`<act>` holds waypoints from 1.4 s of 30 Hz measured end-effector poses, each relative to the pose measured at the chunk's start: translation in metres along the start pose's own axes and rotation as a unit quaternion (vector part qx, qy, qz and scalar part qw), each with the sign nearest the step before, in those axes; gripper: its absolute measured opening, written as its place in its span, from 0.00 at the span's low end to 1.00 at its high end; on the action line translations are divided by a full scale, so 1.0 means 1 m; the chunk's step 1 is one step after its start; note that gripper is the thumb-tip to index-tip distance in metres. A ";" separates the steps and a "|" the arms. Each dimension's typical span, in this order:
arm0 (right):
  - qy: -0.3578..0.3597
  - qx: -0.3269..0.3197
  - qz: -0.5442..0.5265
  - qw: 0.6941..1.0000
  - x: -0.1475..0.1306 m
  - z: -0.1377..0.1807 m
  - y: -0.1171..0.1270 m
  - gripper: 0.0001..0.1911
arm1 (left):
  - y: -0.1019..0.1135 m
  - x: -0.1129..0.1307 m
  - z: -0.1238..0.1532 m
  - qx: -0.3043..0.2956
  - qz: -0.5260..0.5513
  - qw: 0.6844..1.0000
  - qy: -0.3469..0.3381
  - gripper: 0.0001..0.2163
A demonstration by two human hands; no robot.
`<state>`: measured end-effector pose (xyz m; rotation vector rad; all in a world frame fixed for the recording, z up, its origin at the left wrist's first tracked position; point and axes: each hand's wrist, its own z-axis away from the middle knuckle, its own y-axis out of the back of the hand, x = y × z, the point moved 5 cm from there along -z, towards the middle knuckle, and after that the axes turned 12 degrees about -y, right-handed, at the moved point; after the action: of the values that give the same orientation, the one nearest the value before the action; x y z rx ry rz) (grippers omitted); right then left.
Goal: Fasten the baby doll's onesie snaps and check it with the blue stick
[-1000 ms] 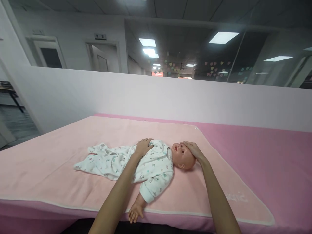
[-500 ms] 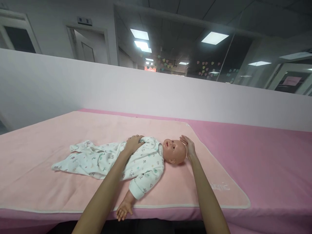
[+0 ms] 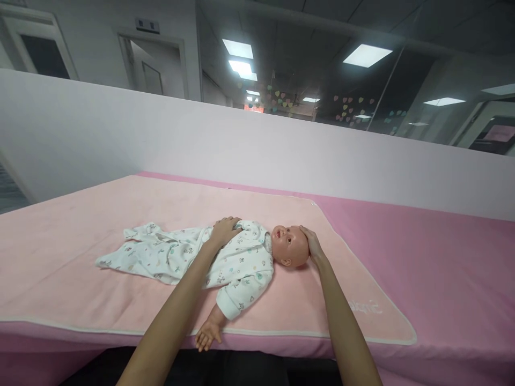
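Observation:
A baby doll (image 3: 243, 262) in a white patterned sleepsuit lies on its back across a pale pink mat (image 3: 289, 308), its bald head (image 3: 293, 249) towards the right. My left hand (image 3: 226, 231) rests on the doll's chest, fingers stretched over the cloth. Against the top of the head lies my right hand (image 3: 313, 244), its fingers extended and curving along the crown; part of them is hidden behind the head. One doll hand (image 3: 208, 335) hangs at the near edge of the mat.
Under the mat is a darker pink cover (image 3: 454, 279) on the table. A white low wall (image 3: 257, 147) runs along the back. Beyond it are a glass partition with heart stickers, ceiling lights and a door (image 3: 151, 69).
My right hand has moved in and now touches the crown of the doll's head. The left hand stays on the chest. The view has shifted slightly.

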<state>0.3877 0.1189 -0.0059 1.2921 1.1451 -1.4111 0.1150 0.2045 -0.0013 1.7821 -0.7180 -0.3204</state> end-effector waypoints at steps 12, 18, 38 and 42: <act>-0.003 -0.016 -0.020 1.000 0.001 0.005 -0.002 0.21 | 0.002 0.002 0.002 0.001 0.004 1.000 -0.001 0.17; -0.004 -0.015 -0.009 1.000 -0.002 0.009 -0.004 0.20 | 0.003 0.003 0.002 0.001 0.008 1.000 0.000 0.17; 0.016 -0.014 0.006 1.000 0.004 0.001 -0.001 0.22 | 0.003 0.004 0.003 0.003 0.000 1.000 -0.002 0.17; 0.029 0.042 -0.016 0.999 0.007 -0.009 0.013 0.25 | 0.002 0.003 0.003 0.002 -0.001 1.000 -0.001 0.17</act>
<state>0.4017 0.1248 -0.0145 1.3877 1.1601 -1.4679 0.1154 0.1999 -0.0003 1.7869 -0.7190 -0.3210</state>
